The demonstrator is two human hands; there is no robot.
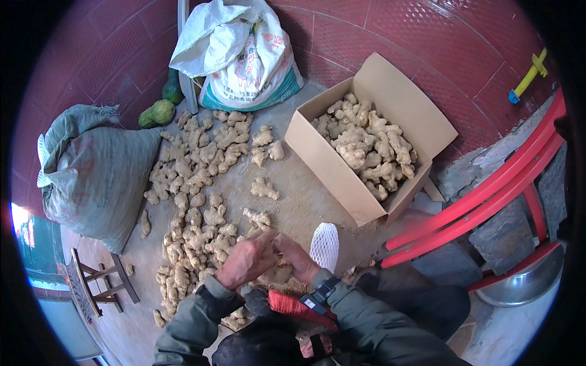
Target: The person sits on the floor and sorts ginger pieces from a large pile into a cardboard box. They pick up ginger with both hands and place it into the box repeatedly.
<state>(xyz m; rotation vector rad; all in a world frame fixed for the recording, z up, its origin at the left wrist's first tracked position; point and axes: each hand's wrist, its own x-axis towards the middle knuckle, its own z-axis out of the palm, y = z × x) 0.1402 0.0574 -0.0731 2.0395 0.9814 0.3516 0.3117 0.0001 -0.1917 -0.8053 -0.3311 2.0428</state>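
Fingers [266, 239] of the left hand [249, 260] and right hand [295, 257], nearly closed, are gripping a knobbly tan ginger root [276, 274] between them, presumably using 2 sides to steady its uneven shape, beside the loose beige ginger pile [181, 277].

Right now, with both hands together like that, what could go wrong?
1. The left hand and right hand meet over a ginger piece, grip partly hidden; a knobbly lobe might snap under pressure.
2. A white mesh foam sleeve is close beside the right hand; a sideways swing could knock it.
3. The loose ginger pile spreads across the floor, so pieces might get stepped on.
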